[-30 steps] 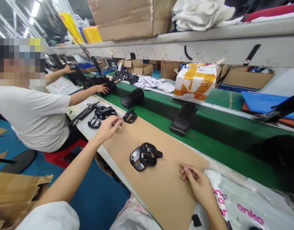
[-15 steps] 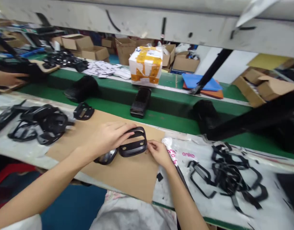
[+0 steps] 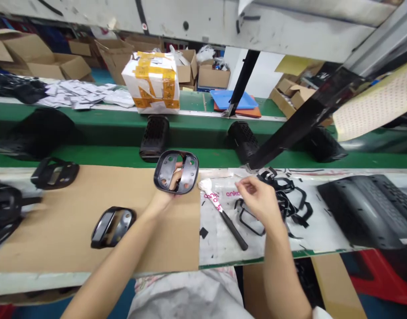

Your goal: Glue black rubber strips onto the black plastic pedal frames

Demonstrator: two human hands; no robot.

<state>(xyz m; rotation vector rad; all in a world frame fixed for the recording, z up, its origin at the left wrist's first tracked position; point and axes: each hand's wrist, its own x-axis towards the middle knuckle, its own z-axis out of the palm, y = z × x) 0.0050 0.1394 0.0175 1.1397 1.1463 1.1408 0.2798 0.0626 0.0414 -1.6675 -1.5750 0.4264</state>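
Observation:
My left hand (image 3: 165,199) holds up a black plastic frame (image 3: 164,170) with rounded corners, several holes and a middle slot; its fingers show through the slot. My right hand (image 3: 259,199) is apart from it, fingers curled and fingertips pinched; whatever may be between them is too small to make out. Behind and beside that hand lies a tangle of thin black strips (image 3: 288,199). Between my hands rests a black-handled tool (image 3: 234,230), its head wrapped in white plastic with pink lettering. A second black frame (image 3: 105,228) lies on the cardboard sheet (image 3: 67,221).
Another frame (image 3: 55,173) sits at the cardboard's back left, near a pile of black parts (image 3: 4,212). Black housings (image 3: 154,137) stand along the green surface (image 3: 106,155). A slanted black post (image 3: 299,115) crosses on the right, above large black panels (image 3: 369,210).
The view has swung right. The frame has been raised and turned in my left hand, now gripped from below. My right hand has left its edge and moved right towards the strips.

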